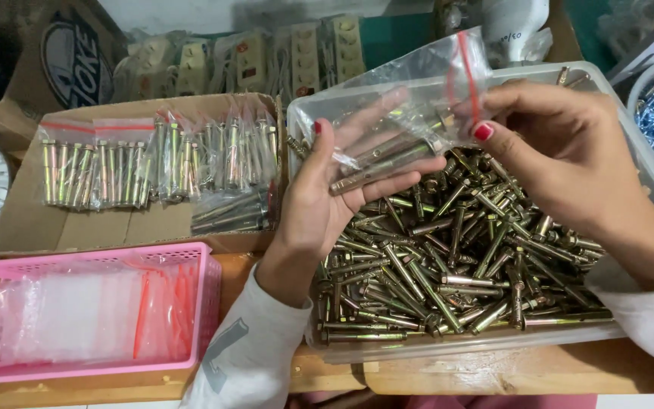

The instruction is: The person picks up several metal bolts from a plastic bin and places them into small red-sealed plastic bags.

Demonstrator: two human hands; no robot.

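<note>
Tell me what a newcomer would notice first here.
At centre, the left hand and right hand hold a clear zip bag with a red strip containing brass-coloured anchor bolts. Below lies a clear plastic tub heaped with loose bolts; a pink plastic basket sits lower left.

Head cam, looking down, close over hands

A worn wooden bench is carrying everything here. A clear plastic tub of brass-coloured anchor bolts is sitting on it at the right. A flat brown cardboard tray of bagged bolts is lying at the left rear, touching the tub's side. A pink perforated plastic basket of clear zip bags is resting at the front left, just beside the tray.
</note>
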